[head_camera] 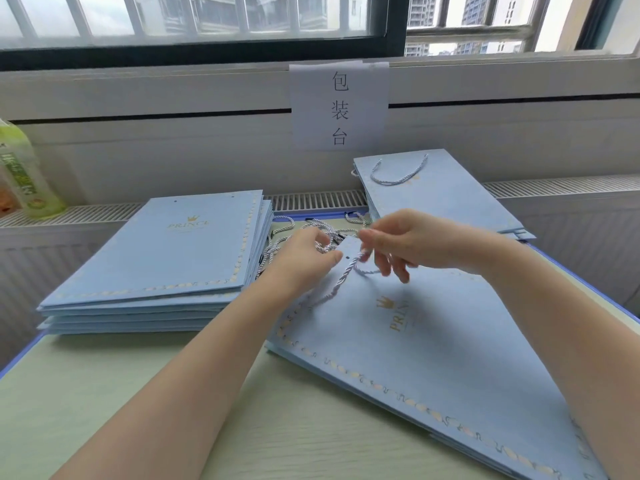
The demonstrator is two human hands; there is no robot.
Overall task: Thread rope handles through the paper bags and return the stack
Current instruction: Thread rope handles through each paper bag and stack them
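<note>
Bag pinned at punched hole by left hand, rope handle pinched beside hole by right hand; best fed tip-first, kept taut.

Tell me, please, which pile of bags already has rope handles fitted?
The far right pile by the paper sign: a rope loop lies on its top bag. The left pile shows bare holes.

A pale wood-grain surface edged in blue is set against a white wall panel. Above it, a dark-framed window with white bars is lit by daylight; apartment towers are seen outside. A slatted vent runs below.
</note>
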